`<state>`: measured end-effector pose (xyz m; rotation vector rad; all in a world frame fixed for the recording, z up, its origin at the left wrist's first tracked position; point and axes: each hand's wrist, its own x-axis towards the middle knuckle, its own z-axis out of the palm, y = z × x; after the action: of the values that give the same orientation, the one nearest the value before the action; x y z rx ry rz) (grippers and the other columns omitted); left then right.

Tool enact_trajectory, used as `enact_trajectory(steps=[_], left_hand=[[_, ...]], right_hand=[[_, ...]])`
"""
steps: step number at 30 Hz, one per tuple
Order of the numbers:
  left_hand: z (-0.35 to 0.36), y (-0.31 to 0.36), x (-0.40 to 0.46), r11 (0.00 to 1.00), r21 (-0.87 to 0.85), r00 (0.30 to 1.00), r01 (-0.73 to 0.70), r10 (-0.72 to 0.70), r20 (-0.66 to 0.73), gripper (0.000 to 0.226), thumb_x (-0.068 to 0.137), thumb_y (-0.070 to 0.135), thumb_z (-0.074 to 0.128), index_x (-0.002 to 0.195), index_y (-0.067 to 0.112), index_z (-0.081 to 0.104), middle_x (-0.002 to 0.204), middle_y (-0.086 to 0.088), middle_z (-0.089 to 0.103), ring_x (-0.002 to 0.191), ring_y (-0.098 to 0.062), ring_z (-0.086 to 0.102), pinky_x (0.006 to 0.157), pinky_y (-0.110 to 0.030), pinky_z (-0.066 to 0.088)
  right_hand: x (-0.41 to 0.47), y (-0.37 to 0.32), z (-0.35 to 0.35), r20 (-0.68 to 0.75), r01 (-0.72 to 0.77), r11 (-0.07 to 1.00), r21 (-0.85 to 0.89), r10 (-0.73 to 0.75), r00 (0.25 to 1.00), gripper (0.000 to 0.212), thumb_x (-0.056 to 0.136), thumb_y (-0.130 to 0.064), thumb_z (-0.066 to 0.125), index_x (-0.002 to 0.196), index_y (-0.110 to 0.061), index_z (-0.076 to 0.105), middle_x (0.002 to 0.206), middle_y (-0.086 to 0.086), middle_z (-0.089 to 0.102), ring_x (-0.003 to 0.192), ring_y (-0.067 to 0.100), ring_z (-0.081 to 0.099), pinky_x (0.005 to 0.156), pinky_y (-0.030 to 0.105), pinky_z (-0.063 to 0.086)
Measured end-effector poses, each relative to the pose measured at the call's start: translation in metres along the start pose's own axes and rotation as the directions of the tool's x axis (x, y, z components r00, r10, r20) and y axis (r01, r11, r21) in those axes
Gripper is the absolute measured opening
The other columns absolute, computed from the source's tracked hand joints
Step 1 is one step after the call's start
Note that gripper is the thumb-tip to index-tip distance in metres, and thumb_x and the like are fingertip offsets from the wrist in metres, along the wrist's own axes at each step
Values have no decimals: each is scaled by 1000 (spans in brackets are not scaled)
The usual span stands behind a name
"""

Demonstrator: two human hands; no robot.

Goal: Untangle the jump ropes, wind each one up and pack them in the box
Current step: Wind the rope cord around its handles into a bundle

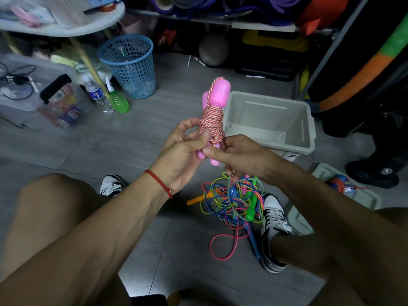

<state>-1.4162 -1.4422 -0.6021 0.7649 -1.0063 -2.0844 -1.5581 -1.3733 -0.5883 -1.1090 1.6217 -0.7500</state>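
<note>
Head view: a pink-handled jump rope (212,120), its red-and-white cord wound round the two pink handles, is held up between the knees, in front of the grey box (308,120). The left hand (183,151) is closed round the lower handle ends, thumb pressed on the coils; the right hand (238,155) is pinching the cord at the bottom of the bundle. The bundle's long axis is seen running near upright, leaning slightly right, with the rounded handle tops pointing up and away. It is judged light, the handles stiff and smooth, the cord soft and braided, so a hold over the coils is judged best to stop them slipping loose. A tangle of coloured ropes (234,202) is left on the floor between the shoes. The open box is seen to hold nothing yet.
</note>
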Motion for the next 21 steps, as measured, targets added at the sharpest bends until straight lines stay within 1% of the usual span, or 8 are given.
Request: enact_trajectory(steps=[3,7,10,12,14,17,19,21], left_hand=[[6,1,3,999,-42,1000,20,-19,7,43,82,1,62,122,5,44,116,-32,55,111,-49,51,106,-63,36],[15,-1,7,1000,-21,999,23,-23,35,35,91,-2,57,123,4,44,99,-21,63,89,-29,62,93,-46,51],[24,-5,9,998,-48,996,36,-32,80,39,89,0,56,126,3,43,101,-19,61,92,-28,60,94,-43,51],[31,-6,9,998,-38,994,42,-38,103,45,85,3,57,128,3,42,103,-19,60,93,-30,59,91,-44,52],[39,-10,11,998,11,992,54,-55,112,49,84,4,59,129,4,41,107,-21,58,97,-32,58,90,-46,51],[60,-16,19,992,111,987,60,-76,139,43,87,0,62,125,6,43,113,-21,58,102,-33,56,96,-51,48],[85,-22,28,984,171,981,45,-75,176,32,92,-6,55,119,7,45,106,-15,64,96,-30,60,97,-56,47],[115,-32,40,975,219,970,40,-90,224,27,94,-7,51,116,7,47,100,-13,66,90,-29,62,96,-59,47]], right_hand=[[-4,4,0,18,11,985,175,-14,1000,32,90,-45,67,102,-15,65,80,-3,60,60,14,53,48,28,52],[-14,9,-18,26,41,973,228,-48,998,42,94,-47,61,101,-6,67,87,5,61,74,19,58,59,29,52],[-22,14,-27,-28,80,967,240,-75,997,35,97,-34,63,98,1,69,85,8,67,77,20,61,66,33,53],[-28,13,-33,-81,73,980,187,-58,995,33,95,-30,67,95,3,70,78,6,71,69,16,62,63,32,54],[-34,11,-45,-121,30,999,22,-27,992,35,91,-36,72,94,-1,71,77,7,73,66,15,64,64,38,59],[-49,1,-83,-231,-78,989,-128,47,972,54,81,-45,79,119,-11,61,101,9,73,87,19,71,78,45,62],[-61,-5,-118,-303,-104,995,14,103,947,65,83,-43,78,132,-10,51,111,11,69,94,25,72,77,43,63],[-72,-4,-155,-349,-95,989,118,131,928,57,87,-42,74,128,-7,56,113,14,68,91,28,74,76,46,63]])
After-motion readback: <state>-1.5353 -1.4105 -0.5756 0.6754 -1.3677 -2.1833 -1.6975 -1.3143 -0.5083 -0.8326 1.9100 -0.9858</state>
